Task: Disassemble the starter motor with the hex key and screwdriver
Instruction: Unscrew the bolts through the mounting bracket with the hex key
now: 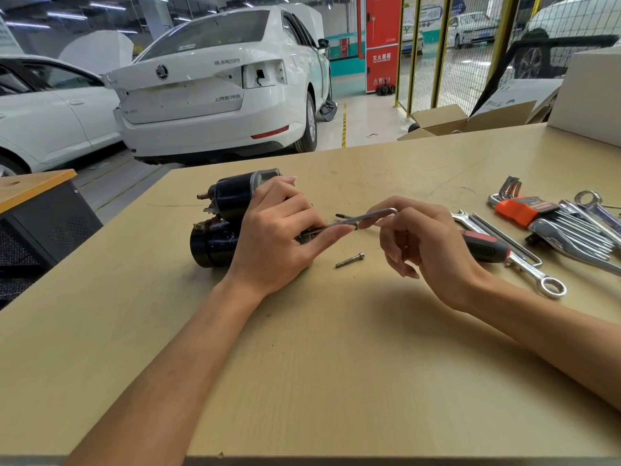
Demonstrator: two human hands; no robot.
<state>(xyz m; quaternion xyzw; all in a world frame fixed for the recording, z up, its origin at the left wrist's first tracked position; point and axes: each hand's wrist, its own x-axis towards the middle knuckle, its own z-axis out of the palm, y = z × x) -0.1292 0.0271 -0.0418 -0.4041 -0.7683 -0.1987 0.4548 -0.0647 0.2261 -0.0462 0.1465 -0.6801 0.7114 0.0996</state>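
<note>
Two hands at work: my left hand (pixel 279 230) grips the motor (pixel 228 216) on the surface (pixel 302 364), my right hand (pixel 426 243) pinches the hex key (pixel 369 217); one bolt (pixel 349 260) lies beside them

One black cylindrical starter motor (pixel 223 218). One bent chrome hex key (pixel 368 217). One loose silver bolt (pixel 350 260). One red-and-black-handled screwdriver (pixel 484 246). One orange-holdered hex key set (pixel 524 207). Several chrome spanners (pixel 537 279), exact count unclear. Two white cars (pixel 218 85). Two hands.
</note>
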